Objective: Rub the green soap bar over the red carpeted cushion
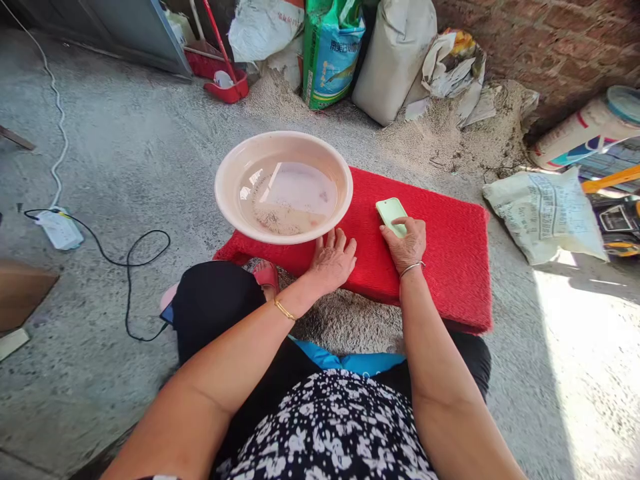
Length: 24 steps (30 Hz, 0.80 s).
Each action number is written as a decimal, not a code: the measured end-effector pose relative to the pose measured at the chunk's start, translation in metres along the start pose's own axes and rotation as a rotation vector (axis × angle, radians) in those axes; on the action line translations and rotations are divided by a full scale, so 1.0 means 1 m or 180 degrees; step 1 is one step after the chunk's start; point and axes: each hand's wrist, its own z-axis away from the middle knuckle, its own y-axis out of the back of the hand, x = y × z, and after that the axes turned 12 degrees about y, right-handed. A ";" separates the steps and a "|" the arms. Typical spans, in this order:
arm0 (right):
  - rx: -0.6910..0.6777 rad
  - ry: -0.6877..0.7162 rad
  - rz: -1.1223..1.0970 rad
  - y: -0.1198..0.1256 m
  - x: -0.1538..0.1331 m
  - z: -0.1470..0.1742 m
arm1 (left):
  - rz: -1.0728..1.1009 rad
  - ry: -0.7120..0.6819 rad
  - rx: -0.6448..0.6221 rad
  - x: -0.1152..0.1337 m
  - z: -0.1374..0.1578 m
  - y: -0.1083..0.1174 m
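Observation:
My right hand [407,243] is closed on a pale green phone case [393,212], thumb and fingers at its near end. The case has rounded corners and a small dark spot near its far left corner; my fingers cover part of it. It rests on or just above a red cloth-covered bench [440,267]; I cannot tell which. My left hand [334,260] lies flat on the red cover with fingers spread, close to the near rim of a pale basin [227,183]. Clear water fills part of the basin, with small specks in it.
Sacks [397,57] and spilled grains [425,143] line the brick wall. A red dustpan [235,90] stands at the back. On the left floor are a power strip [60,229] and a black cable [129,267]. A white bag [547,213] lies at right.

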 end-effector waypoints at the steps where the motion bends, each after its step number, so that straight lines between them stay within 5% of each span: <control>1: 0.0006 -0.0003 -0.0012 0.000 0.000 0.000 | -0.0034 -0.0006 0.0019 0.000 0.000 0.000; 12: 0.0365 0.0173 -0.0583 0.007 -0.009 0.001 | -0.0148 -0.0046 0.0164 -0.001 0.000 -0.004; 17: -0.0025 0.0325 -0.0327 0.006 -0.011 0.002 | -0.0140 -0.0030 0.0151 -0.001 0.000 -0.003; 24: 0.0378 -0.0531 0.0369 0.000 -0.003 0.000 | -0.0075 -0.0037 0.0133 -0.001 0.000 -0.004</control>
